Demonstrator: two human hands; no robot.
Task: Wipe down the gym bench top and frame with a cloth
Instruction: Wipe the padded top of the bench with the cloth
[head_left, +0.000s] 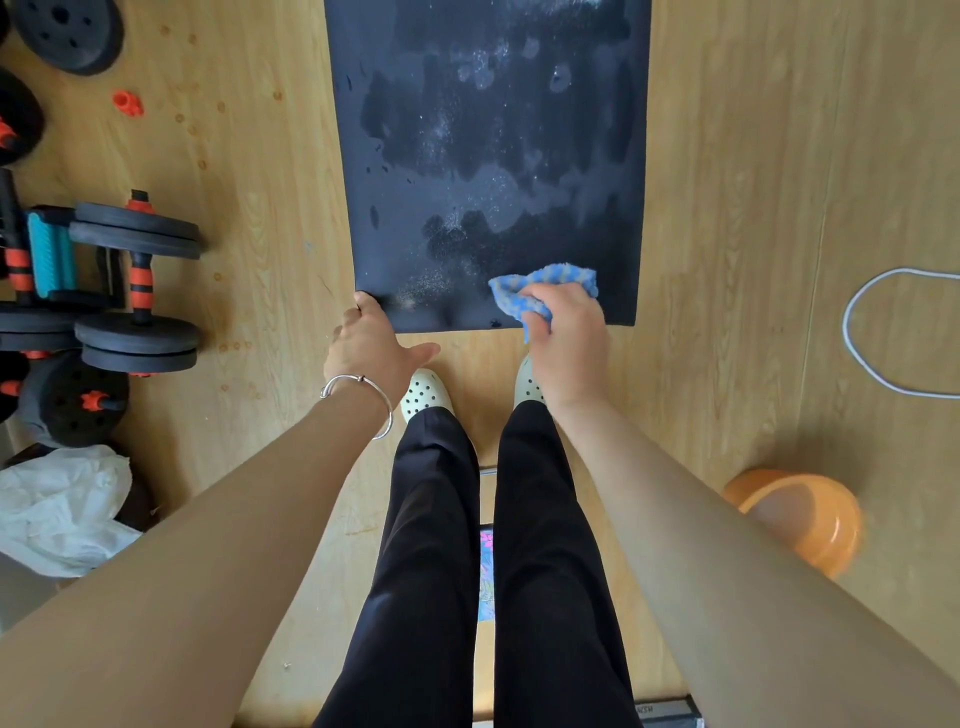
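Two hands work at the near edge of the black bench top (488, 156). The left hand (371, 345) curls its fingers over the near-left corner, apparently to steady the pad. The right hand (569, 338) grips a bunched blue cloth (550, 280), pressed on the near-right surface and positioned to wipe the white specks (441, 124) beyond.

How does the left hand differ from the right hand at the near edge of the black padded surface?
The left hand grips the near left corner of the black padded surface with bare fingers, while the right hand bunches a blue and white crumpled cloth over it. The left wrist wears a silver bangle; the right wrist is bare. Both hands reach the same near edge.
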